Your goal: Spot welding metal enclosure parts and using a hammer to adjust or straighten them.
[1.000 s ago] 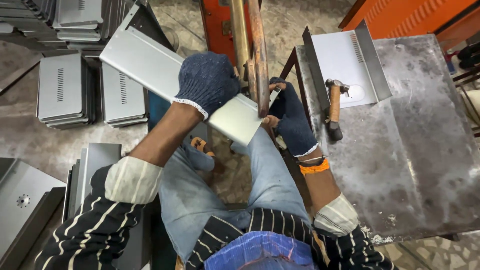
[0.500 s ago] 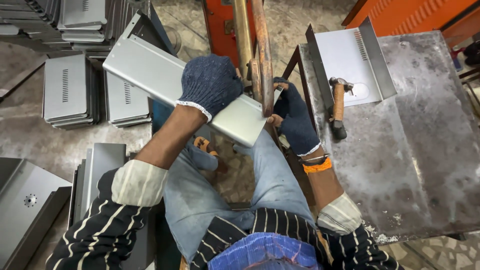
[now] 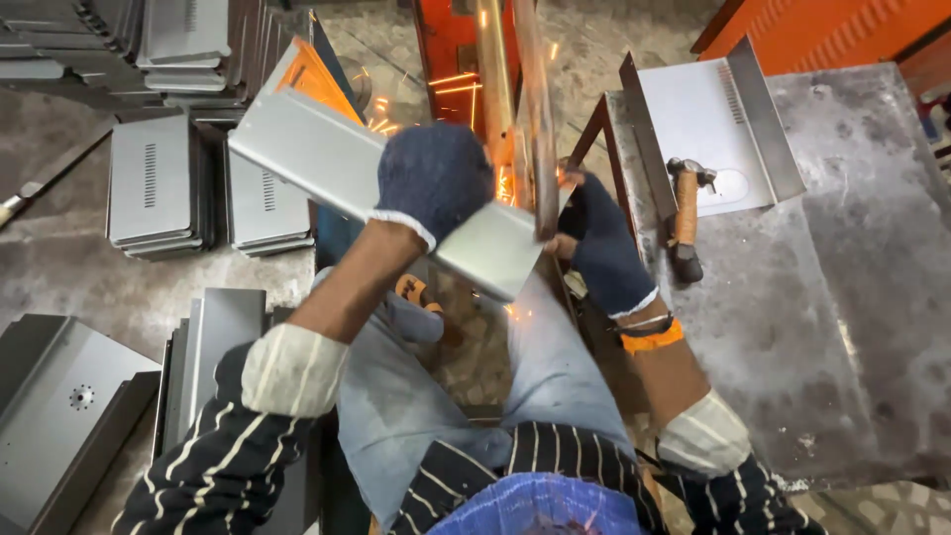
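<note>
Our left hand [image 3: 433, 181] grips the metal panel [image 3: 327, 163] at its middle; our right hand [image 3: 602, 248] is closed on its end by the sparking machine [image 3: 515, 109]. We judge it stiff, light, sharp-edged: hold flat faces.

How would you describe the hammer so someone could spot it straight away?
Look at the grey steel worktable on the right. Near its left edge lies a bent white sheet-metal panel, and the wooden-handled hammer rests across that panel's lower corner. It is the only brown, wooden-handled tool among flat grey metal.
</note>
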